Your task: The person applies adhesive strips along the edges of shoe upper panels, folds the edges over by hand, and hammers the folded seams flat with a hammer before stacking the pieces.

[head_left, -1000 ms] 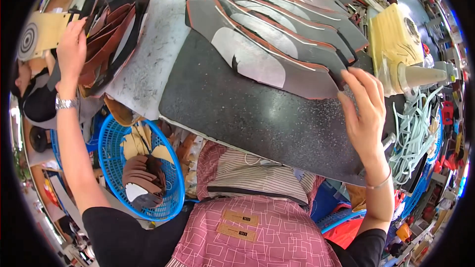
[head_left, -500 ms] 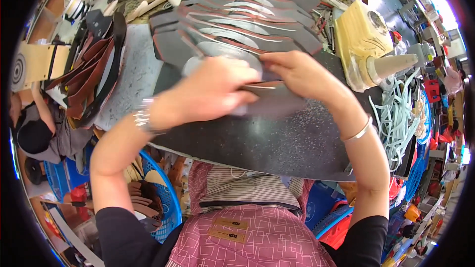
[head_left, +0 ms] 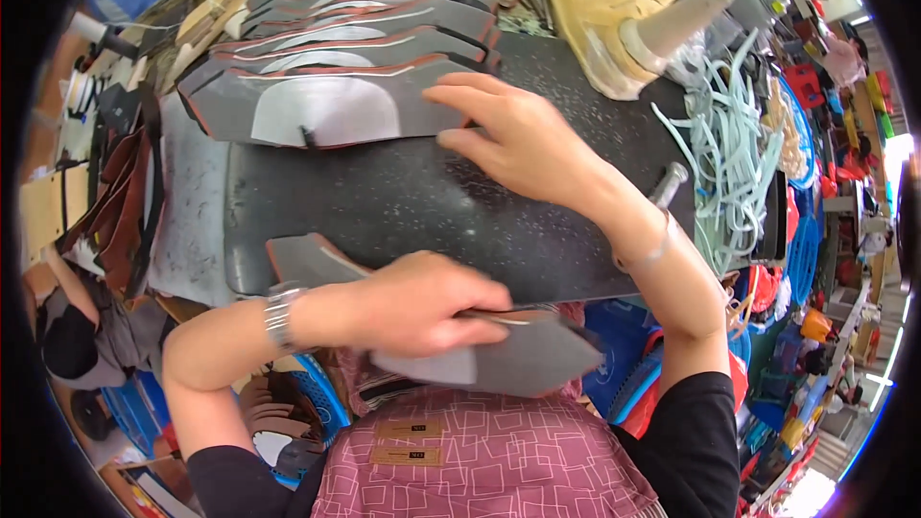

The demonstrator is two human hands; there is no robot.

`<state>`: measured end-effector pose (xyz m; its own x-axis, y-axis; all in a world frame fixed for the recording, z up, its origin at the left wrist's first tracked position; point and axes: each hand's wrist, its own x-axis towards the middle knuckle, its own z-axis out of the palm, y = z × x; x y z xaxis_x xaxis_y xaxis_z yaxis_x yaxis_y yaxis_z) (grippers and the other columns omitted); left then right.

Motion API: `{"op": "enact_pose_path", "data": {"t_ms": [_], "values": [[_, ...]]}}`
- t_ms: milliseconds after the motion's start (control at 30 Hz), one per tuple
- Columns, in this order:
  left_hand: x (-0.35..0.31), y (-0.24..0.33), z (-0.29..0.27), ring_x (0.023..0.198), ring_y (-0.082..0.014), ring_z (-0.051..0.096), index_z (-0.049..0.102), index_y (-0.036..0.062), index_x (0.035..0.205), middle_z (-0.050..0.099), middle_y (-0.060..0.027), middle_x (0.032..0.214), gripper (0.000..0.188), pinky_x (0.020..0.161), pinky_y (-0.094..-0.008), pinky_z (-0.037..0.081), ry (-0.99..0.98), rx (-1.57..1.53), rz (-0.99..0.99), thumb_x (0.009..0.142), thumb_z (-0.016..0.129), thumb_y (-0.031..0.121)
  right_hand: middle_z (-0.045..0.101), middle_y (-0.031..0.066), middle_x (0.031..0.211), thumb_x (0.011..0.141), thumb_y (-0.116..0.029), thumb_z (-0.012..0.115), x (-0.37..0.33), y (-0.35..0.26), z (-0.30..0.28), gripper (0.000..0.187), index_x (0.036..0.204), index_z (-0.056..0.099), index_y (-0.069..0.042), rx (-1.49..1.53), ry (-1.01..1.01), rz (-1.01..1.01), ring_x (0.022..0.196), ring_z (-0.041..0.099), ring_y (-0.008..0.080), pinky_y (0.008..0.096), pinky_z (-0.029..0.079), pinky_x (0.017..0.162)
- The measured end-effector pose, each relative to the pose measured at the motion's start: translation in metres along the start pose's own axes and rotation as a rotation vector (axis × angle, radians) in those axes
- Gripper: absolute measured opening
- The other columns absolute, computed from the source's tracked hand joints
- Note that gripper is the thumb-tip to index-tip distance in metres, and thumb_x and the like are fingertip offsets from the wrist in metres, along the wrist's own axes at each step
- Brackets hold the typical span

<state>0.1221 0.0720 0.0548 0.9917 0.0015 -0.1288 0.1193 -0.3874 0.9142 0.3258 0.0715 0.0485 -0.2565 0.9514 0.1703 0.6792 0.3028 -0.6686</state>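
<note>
My left hand (head_left: 408,302) is closed on a grey leather piece (head_left: 537,355) with angled ends and a pale patch, held low over the table's near edge in front of my apron. Its left end sticks out beyond my wrist, and the middle is covered by my hand. Farther off, my right hand (head_left: 528,139) is open, thumb and fingers apart, at the right end of the front grey leather piece (head_left: 326,105) in an overlapping row. That piece lies flat, red along its edges, with a whitish rounded patch in the middle.
Behind lie several more overlapping grey pieces (head_left: 365,14). A yellow machine-like block with a pale cone (head_left: 681,19) stands at the back right, beside pale blue strips (head_left: 734,153). Brown leather pieces (head_left: 120,201) lie left; blue baskets (head_left: 321,393) stand below. Another person (head_left: 91,326) is at far left.
My left hand has come from the row toward my body with a grey leather piece. My right hand is now apart from it, by the row. The view has shifted.
</note>
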Motion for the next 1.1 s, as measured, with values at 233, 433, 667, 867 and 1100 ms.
{"op": "enact_pose_path", "data": {"t_ms": [233,433,667,867,1100], "values": [[0.073,-0.029,0.037,0.087,-0.0292,0.056,0.065,0.0054,0.098,0.061,-0.0080,0.091,0.021,0.077,-0.0402,0.049,0.265,0.433,0.061,0.080,0.069,0.015,0.067,0.0175,0.099,0.084,-0.004,0.062,-0.187,-0.008,-0.065,0.032,0.115,0.062,-0.002,-0.656,0.238,0.652,0.090,0.065,0.0361,0.0444,0.051,0.078],[0.105,-0.028,0.030,0.083,-0.0278,0.058,0.068,0.0062,0.091,0.061,-0.0067,0.083,0.014,0.073,-0.0403,0.050,0.212,0.278,-0.022,0.077,0.068,0.011,0.061,0.0182,0.100,0.075,0.002,0.061,-0.214,0.028,-0.039,0.040,0.115,0.057,0.001,-0.504,0.322,0.597,0.094,0.059,0.0355,0.0440,0.048,0.083],[0.116,-0.027,0.031,0.077,-0.0259,0.059,0.067,0.0074,0.088,0.062,-0.0047,0.084,0.014,0.066,-0.0365,0.050,0.286,0.367,0.035,0.074,0.069,0.006,0.066,0.0069,0.088,0.078,-0.015,0.078,-0.202,-0.022,-0.054,0.025,0.101,0.067,-0.011,-0.058,0.127,0.426,0.078,0.067,0.0257,0.0351,0.053,0.064],[0.110,-0.042,0.024,0.072,-0.0173,0.056,0.061,0.0057,0.079,0.051,-0.0017,0.075,0.009,0.055,-0.0286,0.049,0.242,0.638,0.513,0.071,0.063,0.006,0.050,0.0012,0.070,0.073,-0.020,0.080,-0.201,-0.027,-0.047,0.028,0.096,0.066,-0.012,-0.148,0.013,0.427,0.054,0.056,0.0182,0.0331,0.046,0.044],[0.107,-0.043,0.030,0.068,-0.0143,0.054,0.066,-0.0028,0.082,0.056,-0.0054,0.078,0.016,0.053,-0.0220,0.042,0.236,0.957,0.647,0.073,0.066,0.010,0.051,0.0018,0.071,0.075,-0.024,0.076,-0.177,-0.012,-0.063,0.026,0.087,0.059,-0.010,-0.299,0.023,0.339,0.056,0.058,0.0180,0.0326,0.046,0.043]]}}
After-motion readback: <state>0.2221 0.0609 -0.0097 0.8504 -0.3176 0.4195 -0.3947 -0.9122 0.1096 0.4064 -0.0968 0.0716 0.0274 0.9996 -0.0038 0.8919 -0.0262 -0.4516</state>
